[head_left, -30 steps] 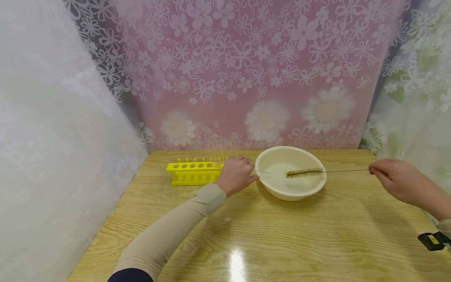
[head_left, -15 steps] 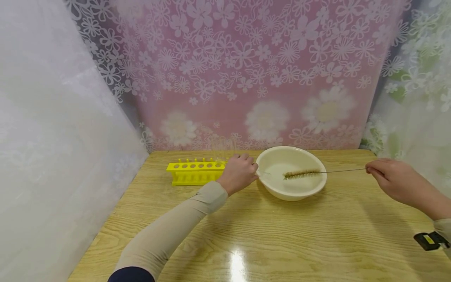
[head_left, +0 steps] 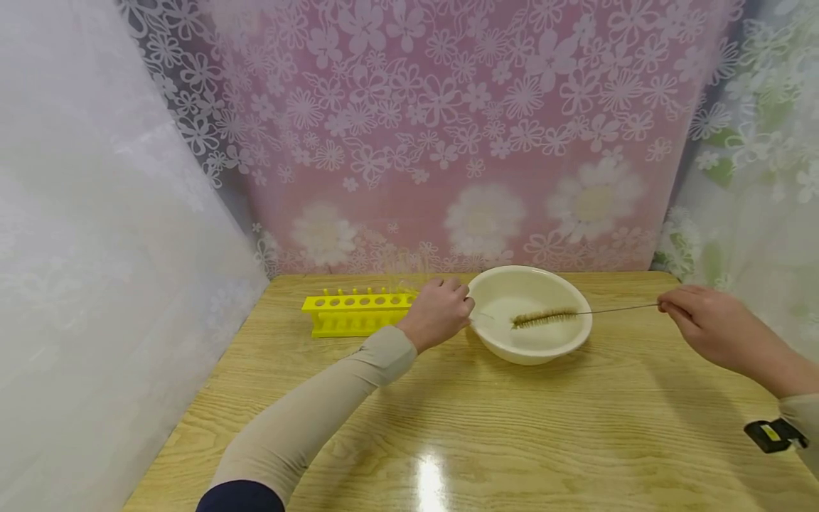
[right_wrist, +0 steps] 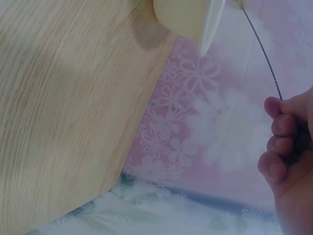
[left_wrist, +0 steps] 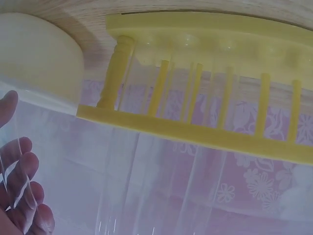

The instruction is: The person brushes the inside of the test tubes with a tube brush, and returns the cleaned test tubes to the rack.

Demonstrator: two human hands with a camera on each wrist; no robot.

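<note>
My left hand [head_left: 438, 313] grips a clear glass test tube [left_wrist: 19, 183], its fingers curled round it in the left wrist view. In the head view the tube's end reaches over the left rim of a cream bowl [head_left: 527, 350]. Out to the right, my right hand [head_left: 710, 323] pinches the thin twisted wire handle [right_wrist: 264, 53] of a test tube brush [head_left: 544, 318]. The brush's tan bristle head lies over the bowl, pointing left toward the tube, with a gap between them.
Left of the bowl stands a yellow test tube rack [head_left: 348, 304], partly behind my left hand. Several clear test tubes [left_wrist: 195, 181] stand upright in its right end. All rests on a wood-grain table [head_left: 512, 434] with a flowered pink curtain [head_left: 409, 142] behind.
My right hand has moved left, carrying the brush head farther across the bowl toward the tube. The left hand has shifted slightly right and turned a little with the tube.
</note>
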